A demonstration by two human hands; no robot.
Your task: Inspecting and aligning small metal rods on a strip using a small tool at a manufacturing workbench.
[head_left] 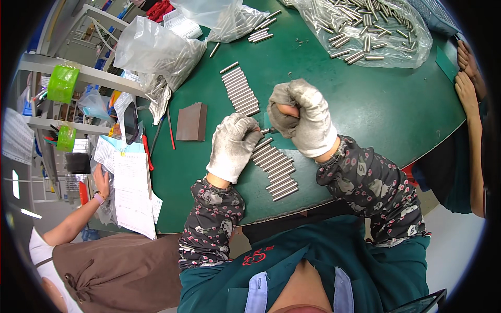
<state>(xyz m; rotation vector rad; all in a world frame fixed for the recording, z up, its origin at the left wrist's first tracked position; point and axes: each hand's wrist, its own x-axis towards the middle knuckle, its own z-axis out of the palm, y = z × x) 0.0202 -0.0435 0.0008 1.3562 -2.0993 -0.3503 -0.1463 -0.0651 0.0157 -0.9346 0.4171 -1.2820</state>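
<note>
My left hand (231,143) pinches a metal pin (265,131), probably stiff, slippery, best gripped mid-length. My right hand (302,117) is clenched, contents unclear.

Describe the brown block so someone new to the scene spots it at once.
Find the green tabletop, then the person's gloved left hand. The brown block lies just to its upper left in the picture, between the thin red stick-like tool and the upper row of metal pins. It is plain brown and boxy, whereas those neighbours are slender.
</note>
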